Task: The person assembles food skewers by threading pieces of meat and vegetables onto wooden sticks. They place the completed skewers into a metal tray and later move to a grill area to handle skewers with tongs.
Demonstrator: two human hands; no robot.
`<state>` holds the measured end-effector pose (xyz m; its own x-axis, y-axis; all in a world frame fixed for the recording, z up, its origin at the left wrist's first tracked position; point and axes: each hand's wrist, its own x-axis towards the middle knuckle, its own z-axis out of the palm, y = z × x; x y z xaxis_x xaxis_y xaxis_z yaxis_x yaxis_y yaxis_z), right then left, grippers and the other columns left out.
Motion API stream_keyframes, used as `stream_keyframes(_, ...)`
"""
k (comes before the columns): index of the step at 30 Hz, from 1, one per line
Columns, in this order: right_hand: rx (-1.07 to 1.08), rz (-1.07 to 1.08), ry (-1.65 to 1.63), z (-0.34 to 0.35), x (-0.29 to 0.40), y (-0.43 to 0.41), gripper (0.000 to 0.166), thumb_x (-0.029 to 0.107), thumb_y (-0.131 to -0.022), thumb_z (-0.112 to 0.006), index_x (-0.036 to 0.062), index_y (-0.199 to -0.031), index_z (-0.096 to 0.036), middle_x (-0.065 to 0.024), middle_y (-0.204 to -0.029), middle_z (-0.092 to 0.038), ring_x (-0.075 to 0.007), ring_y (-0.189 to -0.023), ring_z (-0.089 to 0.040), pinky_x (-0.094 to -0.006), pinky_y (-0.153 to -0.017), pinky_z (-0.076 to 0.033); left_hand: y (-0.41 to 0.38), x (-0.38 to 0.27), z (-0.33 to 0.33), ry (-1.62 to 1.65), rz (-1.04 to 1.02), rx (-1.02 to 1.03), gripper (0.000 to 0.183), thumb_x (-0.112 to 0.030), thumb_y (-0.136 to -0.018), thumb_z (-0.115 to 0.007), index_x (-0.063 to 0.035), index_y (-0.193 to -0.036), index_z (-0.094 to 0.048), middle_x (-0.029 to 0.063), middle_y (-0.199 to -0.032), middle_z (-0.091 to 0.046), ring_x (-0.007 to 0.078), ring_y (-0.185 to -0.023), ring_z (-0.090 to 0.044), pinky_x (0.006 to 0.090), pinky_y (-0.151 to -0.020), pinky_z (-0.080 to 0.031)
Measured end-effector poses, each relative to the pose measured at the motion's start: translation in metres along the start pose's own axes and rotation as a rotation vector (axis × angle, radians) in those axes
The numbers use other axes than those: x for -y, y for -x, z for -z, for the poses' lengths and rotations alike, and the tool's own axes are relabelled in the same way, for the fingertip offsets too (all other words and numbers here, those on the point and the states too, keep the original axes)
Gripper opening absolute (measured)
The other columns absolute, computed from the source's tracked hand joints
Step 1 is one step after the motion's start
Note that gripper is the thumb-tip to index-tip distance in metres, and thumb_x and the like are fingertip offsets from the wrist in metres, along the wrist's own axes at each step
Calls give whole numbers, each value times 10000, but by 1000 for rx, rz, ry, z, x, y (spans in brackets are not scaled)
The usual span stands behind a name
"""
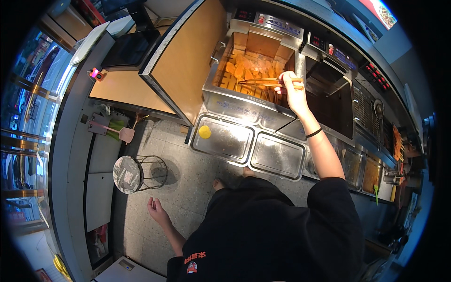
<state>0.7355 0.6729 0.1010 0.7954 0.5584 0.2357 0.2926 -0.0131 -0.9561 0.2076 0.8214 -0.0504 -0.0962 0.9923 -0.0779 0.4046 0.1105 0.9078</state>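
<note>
A pair of long chopsticks (pixel 259 82) is gripped in my right hand (pixel 293 86), above the near right part of a steel deep fryer (pixel 210 75). The chopstick tips point left, over the oil. Inside the fryer several golden-orange pieces of food (pixel 252 67) lie bunched in the oil above a slotted rack; what kind of food I cannot tell. Whether the tips touch any piece is not clear. My left hand (pixel 157 210) hangs low at my left side with nothing in it, its fingers loosely curled and apart, near a round stool (pixel 128 175).
Two steel trays (pixel 222 155) (pixel 278 155) stand before the fryer, the left holding a yellow round item (pixel 204 132). A second, dark fryer vat (pixel 327 95) adjoins on the right, then a wire rack (pixel 366 105) and skewers (pixel 398 142). A wooden partition (pixel 186 60) rises on the left.
</note>
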Motion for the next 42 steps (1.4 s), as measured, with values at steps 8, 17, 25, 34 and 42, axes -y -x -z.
stream_keyframes(8,-36,23,-119,10,7,1,254,250,-918,-405,31,-841,-508,-35,-747,-528,-90,-585,-563,-189,-528,-463,-1,0,-3,11,13,20,359,-208,-830,-559,12,-1105,-492,77,-939,-527,143,-836,-477,249,-748,-399)
stream_keyframes(17,-166,60,-139,60,11,18,275,261,-919,-402,19,-852,-513,-56,-739,-531,-121,-596,-583,-208,-516,-479,-8,-1,-16,29,-2,89,361,-211,-835,-552,6,-1116,-487,93,-981,-527,158,-882,-479,268,-775,-394)
stream_keyframes(25,-295,92,-162,97,12,40,294,287,-905,-424,6,-862,-496,-86,-689,-549,-155,-558,-592,-243,-483,-495,-30,48,-41,-106,-209,212,372,-207,-825,-555,51,-1086,-496,161,-1007,-552,240,-916,-522,314,-803,-413)
stream_keyframes(34,-782,287,-58,248,57,77,209,207,-904,-412,18,-844,-478,-99,-683,-557,-156,-563,-592,-252,-501,-516,-65,74,-88,-293,-192,377,373,-191,-787,-580,111,-994,-511,194,-975,-559,255,-939,-512,331,-850,-374)
stream_keyframes(42,-1310,472,164,464,54,110,218,207,-911,-407,10,-862,-486,-69,-697,-543,-138,-556,-581,-223,-489,-483,19,-12,-105,-558,-262,385,355,-287,-811,-579,53,-912,-581,185,-782,-591,279,-741,-545,342,-745,-438)
